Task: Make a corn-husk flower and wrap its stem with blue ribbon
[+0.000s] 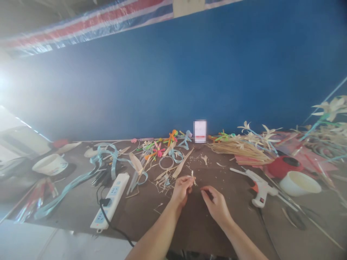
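Over the brown table [189, 220], my left hand [183, 189] is closed in a pinch on a small cream flower [193, 177] that looks made of dried husk. Its lower part is hidden by the fingers. Just to the right, my right hand [215, 204] has thumb and forefinger drawn together near the flower but apart from it. Whatever the right fingertips hold, if anything, is too small to make out. Husk scraps [162, 178] lie beyond my left hand, and a long husk leaf [183, 164] stretches behind it.
A white glue gun [258, 186] lies right, near a cream bowl [300, 183] and a red object [284, 165]. Left are a power strip [112, 200] with its cord, blue ribbon [67, 193] and a white bowl [50, 165]. Colourful pipe-cleaner pieces [158, 148] lie by the blue wall [173, 83].
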A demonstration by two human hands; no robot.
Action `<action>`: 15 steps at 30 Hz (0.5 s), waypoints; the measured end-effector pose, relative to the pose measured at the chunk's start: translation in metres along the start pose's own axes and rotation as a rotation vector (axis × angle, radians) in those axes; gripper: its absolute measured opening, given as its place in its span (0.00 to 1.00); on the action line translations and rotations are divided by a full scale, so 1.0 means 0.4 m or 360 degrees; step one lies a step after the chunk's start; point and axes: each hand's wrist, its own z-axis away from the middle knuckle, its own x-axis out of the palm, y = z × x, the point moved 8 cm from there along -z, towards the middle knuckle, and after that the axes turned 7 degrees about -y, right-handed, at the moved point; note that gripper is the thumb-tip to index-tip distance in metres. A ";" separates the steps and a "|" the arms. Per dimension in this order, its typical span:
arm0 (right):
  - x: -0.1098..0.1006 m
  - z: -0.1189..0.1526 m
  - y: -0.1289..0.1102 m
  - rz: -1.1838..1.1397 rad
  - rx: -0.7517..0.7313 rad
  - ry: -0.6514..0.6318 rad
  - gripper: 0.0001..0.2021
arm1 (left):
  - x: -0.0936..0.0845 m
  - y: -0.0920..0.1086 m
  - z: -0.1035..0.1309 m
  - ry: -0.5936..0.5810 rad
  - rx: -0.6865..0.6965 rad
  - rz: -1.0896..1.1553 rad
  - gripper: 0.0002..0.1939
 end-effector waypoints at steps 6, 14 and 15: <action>-0.002 0.003 -0.011 -0.0028 -0.0027 -0.0006 0.09 | 0.006 0.004 0.004 -0.0014 0.0061 -0.0100 0.11; -0.005 0.006 -0.035 0.0019 -0.0035 -0.0012 0.08 | 0.005 0.008 0.001 0.0047 0.0079 -0.0119 0.11; -0.006 0.014 -0.047 0.0011 -0.0028 -0.0021 0.08 | 0.003 0.006 -0.001 0.0064 0.0077 -0.0095 0.11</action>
